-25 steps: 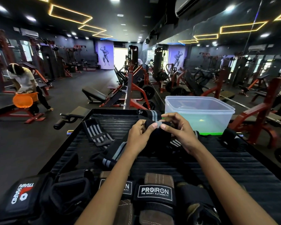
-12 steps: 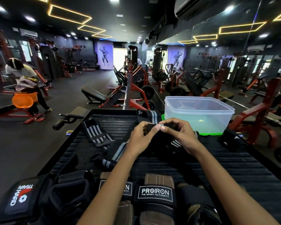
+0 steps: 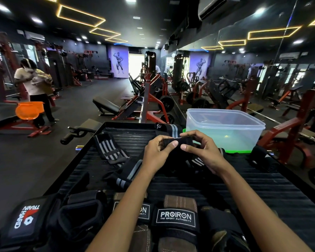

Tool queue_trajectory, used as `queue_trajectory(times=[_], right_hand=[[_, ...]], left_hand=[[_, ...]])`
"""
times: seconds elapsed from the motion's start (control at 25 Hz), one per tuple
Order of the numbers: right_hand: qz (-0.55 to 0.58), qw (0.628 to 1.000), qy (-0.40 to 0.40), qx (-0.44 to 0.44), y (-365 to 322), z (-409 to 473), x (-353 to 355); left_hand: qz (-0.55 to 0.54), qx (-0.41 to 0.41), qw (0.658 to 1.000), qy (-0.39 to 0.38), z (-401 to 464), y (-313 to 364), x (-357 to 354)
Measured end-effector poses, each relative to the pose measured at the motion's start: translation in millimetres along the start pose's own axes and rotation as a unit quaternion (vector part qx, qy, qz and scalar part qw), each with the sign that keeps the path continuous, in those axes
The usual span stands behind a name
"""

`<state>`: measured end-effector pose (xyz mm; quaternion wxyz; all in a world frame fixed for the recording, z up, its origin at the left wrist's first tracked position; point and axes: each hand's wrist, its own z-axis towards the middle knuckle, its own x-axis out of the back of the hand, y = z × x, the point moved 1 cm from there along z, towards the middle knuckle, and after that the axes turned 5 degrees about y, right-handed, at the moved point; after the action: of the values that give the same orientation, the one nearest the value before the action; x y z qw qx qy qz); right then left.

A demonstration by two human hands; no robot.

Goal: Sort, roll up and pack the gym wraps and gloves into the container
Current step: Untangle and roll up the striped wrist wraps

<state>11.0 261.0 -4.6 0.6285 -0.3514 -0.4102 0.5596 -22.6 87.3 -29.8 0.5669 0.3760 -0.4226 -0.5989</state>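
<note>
While hands [image 3: 180, 153] pinch wrap [image 3: 178, 142], container [image 3: 225, 124] nears edge.

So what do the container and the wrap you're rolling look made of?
The container looks like translucent, glossy plastic: the gym shows faintly through its walls. The wrap, held by both the left hand and right hand, looks like matte black woven elastic fabric, probably.

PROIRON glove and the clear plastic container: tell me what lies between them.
In the head view, both hands, left hand and right hand, hold a black wrap between PROIRON glove and container.
</note>
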Motion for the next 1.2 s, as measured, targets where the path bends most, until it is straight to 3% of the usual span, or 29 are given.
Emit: queue_trajectory(times=[0.4, 0.76, 0.92, 1.2], right_hand=[[0.027, 0.999, 0.037, 0.002, -4.2, -0.7, -0.7], [0.037, 0.999, -0.002, -0.003, -5.3, -1.7, 0.3], [0.031, 0.999, 0.031, -0.002, -3.5, 0.1, 2.6], [0.029, 0.998, 0.043, -0.031, 3.6, 1.7, 3.4]], left_hand=[[-0.045, -0.017, 0.998, -0.042, -5.7, 8.9, 0.3], [-0.05, 0.015, 0.998, 0.042, -6.8, 10.6, 1.1], [-0.06, -0.01, 0.998, -0.018, -8.9, 13.8, -1.0], [0.022, -0.062, 0.998, -0.015, -6.4, 10.0, -0.2]])
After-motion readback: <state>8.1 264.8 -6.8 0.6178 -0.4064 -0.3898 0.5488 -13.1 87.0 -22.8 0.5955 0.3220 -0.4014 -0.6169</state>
